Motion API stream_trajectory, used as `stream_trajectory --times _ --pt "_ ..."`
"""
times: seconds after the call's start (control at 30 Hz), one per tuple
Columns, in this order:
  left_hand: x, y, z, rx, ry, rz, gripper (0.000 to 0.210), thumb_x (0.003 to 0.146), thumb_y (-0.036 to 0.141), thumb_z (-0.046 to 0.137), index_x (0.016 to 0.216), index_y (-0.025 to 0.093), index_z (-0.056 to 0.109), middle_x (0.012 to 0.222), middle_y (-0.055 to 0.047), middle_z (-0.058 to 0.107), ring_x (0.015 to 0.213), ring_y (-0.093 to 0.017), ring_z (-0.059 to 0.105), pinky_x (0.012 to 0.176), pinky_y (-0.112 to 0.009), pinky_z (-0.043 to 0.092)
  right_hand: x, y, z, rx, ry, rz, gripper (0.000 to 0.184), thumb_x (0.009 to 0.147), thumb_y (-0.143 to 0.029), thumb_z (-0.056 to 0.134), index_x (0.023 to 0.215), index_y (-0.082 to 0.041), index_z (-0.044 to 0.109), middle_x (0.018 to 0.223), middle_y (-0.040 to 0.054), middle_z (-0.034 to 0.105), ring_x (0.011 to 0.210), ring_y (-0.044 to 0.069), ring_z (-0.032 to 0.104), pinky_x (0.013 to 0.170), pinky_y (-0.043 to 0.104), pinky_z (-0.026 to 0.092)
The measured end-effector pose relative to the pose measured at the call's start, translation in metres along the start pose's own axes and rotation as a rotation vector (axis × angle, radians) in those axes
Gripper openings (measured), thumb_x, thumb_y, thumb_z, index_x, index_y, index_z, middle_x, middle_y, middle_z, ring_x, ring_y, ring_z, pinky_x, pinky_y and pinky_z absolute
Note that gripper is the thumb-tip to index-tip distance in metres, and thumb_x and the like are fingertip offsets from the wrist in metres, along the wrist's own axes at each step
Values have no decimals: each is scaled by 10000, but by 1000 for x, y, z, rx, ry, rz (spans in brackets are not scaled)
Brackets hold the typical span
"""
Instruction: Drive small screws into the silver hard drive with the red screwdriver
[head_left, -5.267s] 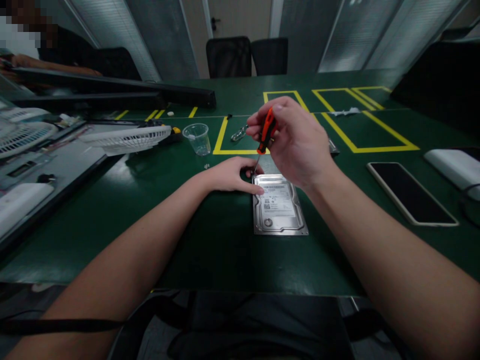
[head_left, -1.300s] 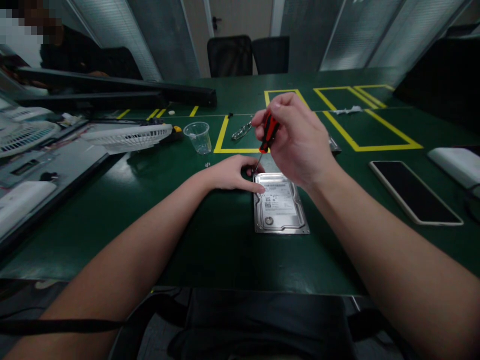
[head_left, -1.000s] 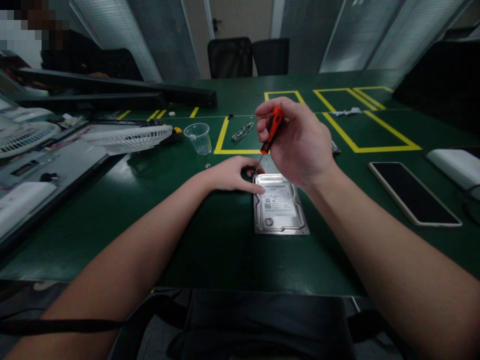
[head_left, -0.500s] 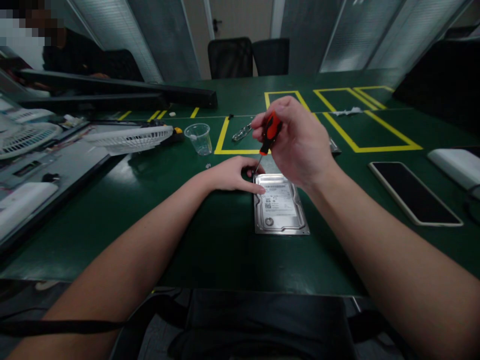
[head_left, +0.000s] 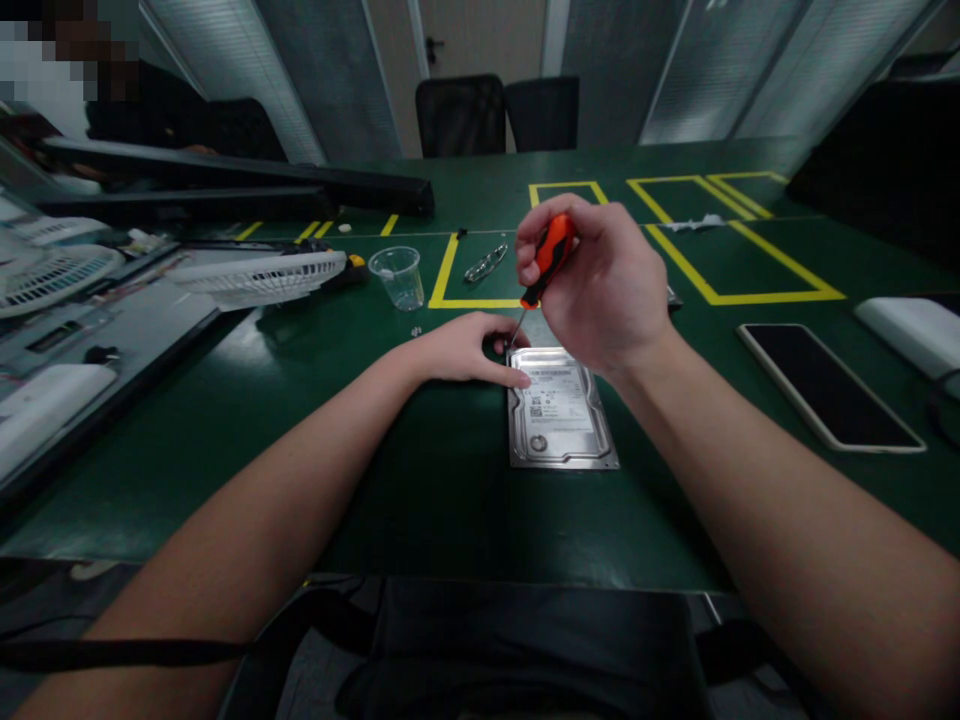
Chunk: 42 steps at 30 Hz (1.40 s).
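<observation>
A silver hard drive [head_left: 566, 405] lies label up on the green table. My left hand [head_left: 471, 348] grips its far left corner, the thumb resting on the top face and the other fingers around the far side, partly hidden. In my right hand [head_left: 611, 285] is a screwdriver [head_left: 555, 255] with an orange and black handle, fingers wrapped round it. Its thin shaft slants down to the drive's far left corner by my left fingers. Whether the tip sits in a screw is too small to tell.
Left of the drive stand a clear plastic cup [head_left: 401, 280] and some tiny metal pieces [head_left: 416, 331]. A transparent object [head_left: 486, 263] lies beyond it. A phone [head_left: 832, 388] is at right. White fans [head_left: 262, 278] and panels fill the left side; a person sits far left.
My right hand has turned and shifted slightly right, rotating the screwdriver's handle, which leans more to the right. My left hand and the hard drive have stayed in place.
</observation>
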<state>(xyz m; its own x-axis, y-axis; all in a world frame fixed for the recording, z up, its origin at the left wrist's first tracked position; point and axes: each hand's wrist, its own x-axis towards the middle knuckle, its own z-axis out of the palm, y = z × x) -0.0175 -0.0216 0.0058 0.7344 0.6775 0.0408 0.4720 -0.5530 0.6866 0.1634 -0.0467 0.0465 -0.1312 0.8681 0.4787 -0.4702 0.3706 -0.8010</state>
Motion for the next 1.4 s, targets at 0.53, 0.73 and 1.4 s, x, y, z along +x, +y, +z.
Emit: stream_trajectory --times 0.53,0.73,1.4 --pt "0 -1 0 2 -4 -5 614 771 608 873 1182 166 757 1122 -98 742 979 -256 637 865 -367 488 -3 0 0 -3 -2 20 207 991 -404 711 841 -283 634 839 9 697 723 184 638 736 318 556" --pt "1 -1 -1 8 -8 6 589 774 600 863 1173 179 765 1126 -99 747 963 -250 639 843 -364 483 -1 -3 -4 -97 -60 27 277 1026 -477 682 854 -266 729 848 29 656 775 191 620 741 299 556" --pt "0 1 -1 7 -2 0 593 763 607 874 1150 170 770 1089 -87 744 954 -252 619 857 -367 481 -1 -4 -5 -91 -43 9 232 1003 -479 704 892 -276 728 806 10 634 715 184 610 692 308 536"
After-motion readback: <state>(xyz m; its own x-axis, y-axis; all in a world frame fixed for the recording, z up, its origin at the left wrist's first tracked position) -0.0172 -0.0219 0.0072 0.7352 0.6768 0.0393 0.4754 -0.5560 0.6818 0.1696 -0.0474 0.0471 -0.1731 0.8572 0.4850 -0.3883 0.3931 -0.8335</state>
